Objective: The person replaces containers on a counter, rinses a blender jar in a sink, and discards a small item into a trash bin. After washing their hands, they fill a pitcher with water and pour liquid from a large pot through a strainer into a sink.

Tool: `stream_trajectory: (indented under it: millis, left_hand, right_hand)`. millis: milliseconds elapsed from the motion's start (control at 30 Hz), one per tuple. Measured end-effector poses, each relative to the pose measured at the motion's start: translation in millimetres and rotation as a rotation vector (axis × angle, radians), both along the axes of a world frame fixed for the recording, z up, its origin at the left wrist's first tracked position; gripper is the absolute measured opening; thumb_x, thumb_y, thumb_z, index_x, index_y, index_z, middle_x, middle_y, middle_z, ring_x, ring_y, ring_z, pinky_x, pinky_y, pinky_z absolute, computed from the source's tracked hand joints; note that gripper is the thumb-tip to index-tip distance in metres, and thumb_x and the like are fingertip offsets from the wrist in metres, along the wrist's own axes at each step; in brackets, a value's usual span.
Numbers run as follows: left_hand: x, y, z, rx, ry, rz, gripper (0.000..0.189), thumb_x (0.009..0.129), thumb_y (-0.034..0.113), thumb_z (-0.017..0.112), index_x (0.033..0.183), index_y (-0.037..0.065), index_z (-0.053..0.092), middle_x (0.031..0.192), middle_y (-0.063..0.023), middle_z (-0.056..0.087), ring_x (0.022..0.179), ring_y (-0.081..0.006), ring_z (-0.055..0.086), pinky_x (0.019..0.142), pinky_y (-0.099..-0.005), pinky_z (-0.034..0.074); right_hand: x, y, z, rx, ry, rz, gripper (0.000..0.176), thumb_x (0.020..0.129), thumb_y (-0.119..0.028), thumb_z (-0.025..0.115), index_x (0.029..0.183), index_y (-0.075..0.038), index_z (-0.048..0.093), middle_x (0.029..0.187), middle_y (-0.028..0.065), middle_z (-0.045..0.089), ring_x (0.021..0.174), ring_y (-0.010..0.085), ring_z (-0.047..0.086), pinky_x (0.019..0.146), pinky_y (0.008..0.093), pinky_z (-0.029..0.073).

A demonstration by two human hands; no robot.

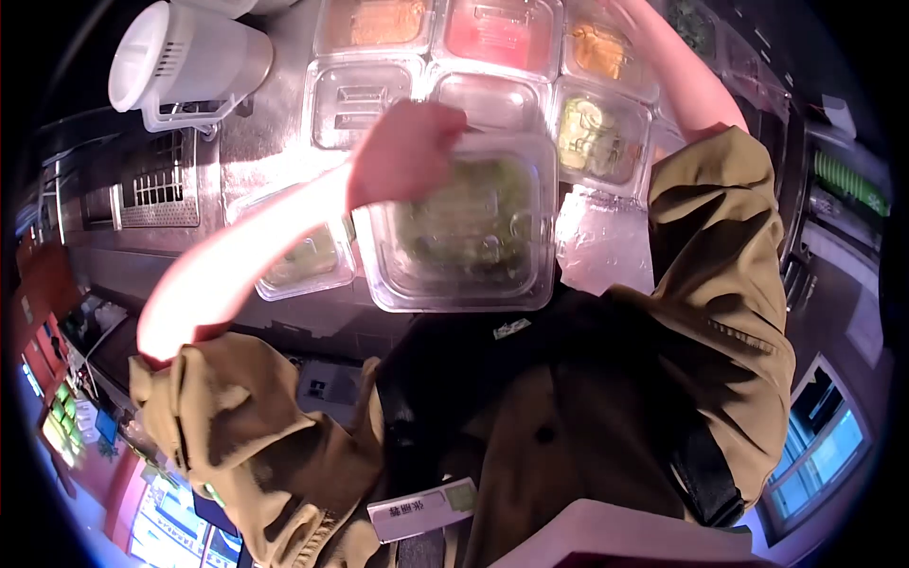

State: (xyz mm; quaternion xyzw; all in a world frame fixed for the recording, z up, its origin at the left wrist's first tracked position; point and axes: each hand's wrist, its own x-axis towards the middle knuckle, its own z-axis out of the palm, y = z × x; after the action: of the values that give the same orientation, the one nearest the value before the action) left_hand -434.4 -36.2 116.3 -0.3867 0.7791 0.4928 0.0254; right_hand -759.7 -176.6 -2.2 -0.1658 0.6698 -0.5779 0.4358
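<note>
My left hand [409, 151] is above the far left part of a clear lidded container [461, 292] with green food inside. Its fingers look curled closed, but blur and the angle hide what they grip, if anything. That container sits close to my body, in front of my dark apron. My right forearm [696, 80] reaches up past the right side of the containers, and the hand itself is cut off at the top edge. Nearest to that forearm are a container with orange food [598, 52] and one with pale green pieces [592, 133].
Further clear containers stand in rows, including one with pink contents [500, 33] and one with orange-brown food [383, 21]. Another green-filled container [308, 260] lies under my left forearm. A white pitcher [204, 62] is at upper left, above a metal drain grate [159, 180].
</note>
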Motion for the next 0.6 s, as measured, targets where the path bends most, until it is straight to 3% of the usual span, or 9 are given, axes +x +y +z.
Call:
stream_trajectory:
  millis: [67,200,233,267,333,400,467,533,600]
  left_hand:
    - [-6.6,16.1,-21.2,-0.121,-0.098,-0.105,0.014,0.058,0.001,0.05,0.071,0.003,0.053,0.069,-0.0161,0.055,0.069,-0.0327,0.055,0.062,-0.0382,0.043]
    - [-15.4,39.2,-63.2,-0.104,-0.115,-0.013,0.011,0.061,0.003,0.049,0.071,0.004,0.054,0.069,-0.0169,0.055,0.069,-0.0333,0.055,0.062,-0.0394,0.044]
    - [-16.7,42.3,-73.6,-0.103,-0.097,0.001,0.008,0.065,0.005,0.049,0.072,0.001,0.05,0.07,-0.0188,0.054,0.07,-0.0368,0.052,0.062,-0.0383,0.042]
    - [-16.0,44.5,-87.4,-0.09,-0.08,0.03,0.009,0.066,0.006,0.049,0.074,0.002,0.051,0.071,-0.0186,0.055,0.072,-0.0367,0.053,0.063,-0.038,0.042]
    - [-19.2,42.2,-80.3,-0.128,-0.149,-0.045,0.013,0.066,0.005,0.05,0.078,0.004,0.054,0.071,-0.018,0.056,0.071,-0.0347,0.055,0.068,-0.0394,0.044]
    - [-15.8,26.3,-65.4,-0.032,-0.144,-0.255,0.015,0.064,0.009,0.052,0.079,0.007,0.056,0.083,-0.0179,0.055,0.082,-0.0349,0.053,0.069,-0.0411,0.043]
    - [-21.7,-28.6,-44.7,0.127,-0.071,-0.411,0.018,0.065,0.012,0.053,0.082,0.008,0.056,0.089,-0.0179,0.052,0.087,-0.0348,0.049,0.073,-0.044,0.039]
    - [-48.6,-108.6,-39.1,-0.069,-0.028,-0.212,0.021,0.066,0.015,0.055,0.086,0.01,0.056,0.094,-0.0178,0.049,0.092,-0.0348,0.044,0.076,-0.0469,0.036]
    - [-85.7,-188.7,-62.8,-0.458,-0.03,0.123,0.024,0.067,0.018,0.056,0.089,0.012,0.056,0.1,-0.0177,0.046,0.098,-0.0348,0.04,0.08,-0.0498,0.032]
  right_hand:
    - [-7.7,-1.6,0.2,-0.01,0.017,0.014,0.015,0.079,-0.014,0.05,0.076,0.001,0.051,0.066,0.0084,0.054,0.05,0.0162,0.055,0.042,0.0257,0.044]
    - [-29.5,-12.9,-21.5,-0.007,0.106,0.05,0.015,0.079,-0.013,0.051,0.078,0.002,0.051,0.068,0.0092,0.056,0.052,0.0164,0.057,0.041,0.0252,0.044]
    - [-2.3,7.7,15.5,-0.035,0.011,-0.005,0.024,0.078,-0.01,0.052,0.091,0.009,0.047,0.077,0.0129,0.055,0.051,0.0181,0.055,0.036,0.0257,0.042]
    - [-9.8,6.2,10.5,0.0,0.075,0.044,0.023,0.078,-0.01,0.049,0.088,0.011,0.048,0.076,0.0165,0.058,0.052,0.0184,0.058,0.038,0.023,0.043]
    - [-13.8,8.4,12.7,0.009,0.059,0.037,0.025,0.076,-0.011,0.051,0.088,0.011,0.049,0.074,0.0176,0.058,0.047,0.0172,0.057,0.034,0.0222,0.042]
    - [-17.1,8.7,10.8,0.021,0.06,0.04,0.026,0.076,-0.013,0.052,0.087,0.01,0.05,0.07,0.0163,0.058,0.045,0.0162,0.056,0.033,0.0216,0.04]
    - [-19.5,10.9,13.6,0.064,0.073,0.06,0.026,0.077,-0.015,0.052,0.087,0.009,0.05,0.068,0.0148,0.058,0.043,0.0153,0.054,0.032,0.0214,0.038]
    - [-18.9,10.8,14.3,0.077,0.113,0.056,0.024,0.077,-0.015,0.052,0.079,0.009,0.051,0.065,0.0132,0.057,0.042,0.0149,0.053,0.032,0.0236,0.035]
    - [-11.3,11.3,13.7,0.049,0.091,0.026,0.025,0.077,-0.016,0.053,0.075,0.009,0.052,0.064,0.0123,0.056,0.041,0.0145,0.052,0.032,0.0248,0.034]
